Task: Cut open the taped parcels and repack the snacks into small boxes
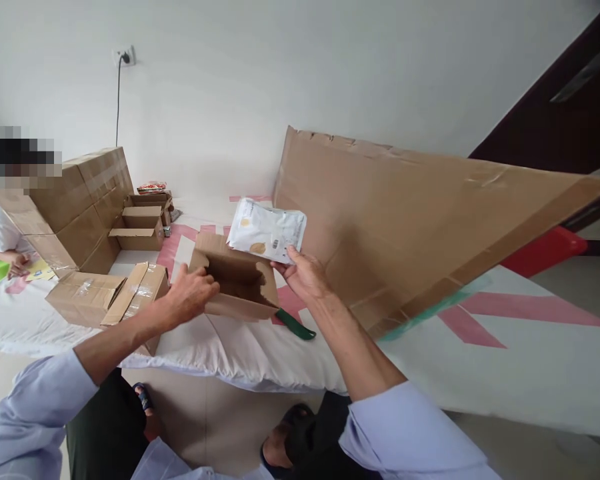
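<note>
My right hand [304, 272] is closed on the lower right corner of a white packet [270, 232] with small print and gold-brown round pictures. The packet is held above and behind an open cardboard box [243, 307], whose inside looks dark. At the left edge of that box is my left hand [196, 291], its fingers curled over the rim. A dark green handle-like thing [296, 325] sticks out from the box's right front side and lies on the cloth.
Closed cartons [87, 297] lie at my left, before stacked large cartons [75, 207]. Small open boxes [140, 227] stand behind. A big cardboard sheet [405, 220] leans at the right, near a red thing [545, 252]. Another person's hand [17, 265] rests at the far left.
</note>
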A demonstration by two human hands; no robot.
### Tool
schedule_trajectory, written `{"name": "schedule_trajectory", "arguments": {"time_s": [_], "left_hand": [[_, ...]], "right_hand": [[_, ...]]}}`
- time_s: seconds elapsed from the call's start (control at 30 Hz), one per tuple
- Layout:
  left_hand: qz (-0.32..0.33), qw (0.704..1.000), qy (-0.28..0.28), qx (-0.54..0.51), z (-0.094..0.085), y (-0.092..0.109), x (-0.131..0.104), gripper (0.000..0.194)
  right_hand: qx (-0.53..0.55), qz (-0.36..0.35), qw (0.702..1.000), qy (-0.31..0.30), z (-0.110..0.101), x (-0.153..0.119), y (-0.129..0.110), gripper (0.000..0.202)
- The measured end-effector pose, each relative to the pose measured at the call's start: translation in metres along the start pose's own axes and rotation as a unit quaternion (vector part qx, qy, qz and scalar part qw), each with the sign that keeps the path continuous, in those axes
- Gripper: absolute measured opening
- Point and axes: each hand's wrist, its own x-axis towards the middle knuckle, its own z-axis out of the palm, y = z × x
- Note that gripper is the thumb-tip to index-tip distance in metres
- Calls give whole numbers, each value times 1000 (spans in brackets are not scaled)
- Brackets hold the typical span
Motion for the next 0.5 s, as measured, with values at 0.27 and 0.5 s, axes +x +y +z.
{"name": "schedule_trajectory", "arguments": {"time_s": [0.27,0.5], "left_hand": [[-118,987,64,92,-67,-140,-13,21],[-223,972,9,72,-74,-246,-91,11]], "right_hand": [[38,-14,999,-21,33,31,-25,24],[27,6,998,-51,60,27,-2,23]]}}
